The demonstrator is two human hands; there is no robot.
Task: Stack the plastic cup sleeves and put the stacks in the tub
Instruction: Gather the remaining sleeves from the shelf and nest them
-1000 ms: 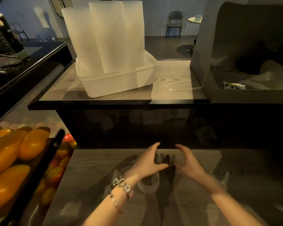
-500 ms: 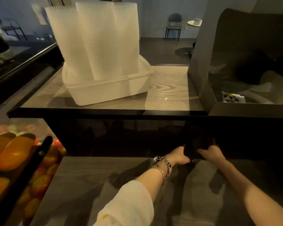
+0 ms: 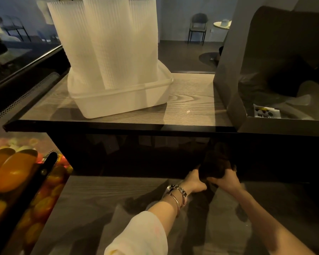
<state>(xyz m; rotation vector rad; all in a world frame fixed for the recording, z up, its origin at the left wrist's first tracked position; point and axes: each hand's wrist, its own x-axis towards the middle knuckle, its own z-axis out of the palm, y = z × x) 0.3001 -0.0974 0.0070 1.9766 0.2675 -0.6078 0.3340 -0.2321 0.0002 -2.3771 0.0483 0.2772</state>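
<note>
A white plastic tub (image 3: 122, 103) stands on the upper wooden shelf, and tall stacks of white ribbed cup sleeves (image 3: 107, 45) stand upright in it. Both my hands reach far forward on the lower counter, up to the dark glass panel under the shelf. My left hand (image 3: 194, 181) and my right hand (image 3: 226, 178) curl round a small bundle of cup sleeves (image 3: 212, 168) between them. The bundle looks dark in the shadow, so its outline is hard to make out. Faint translucent sleeves (image 3: 118, 216) lie on the counter near my left forearm.
The shelf's black front edge (image 3: 118, 127) overhangs just above my hands. A grey cardboard box (image 3: 226, 74) stands on the shelf to the right of the tub. At the left, a display case holds orange and red fruit (image 3: 13, 172).
My hands have reached from the middle of the counter forward and right to the dark panel and closed round the bundle. The view has moved closer to the shelf.
</note>
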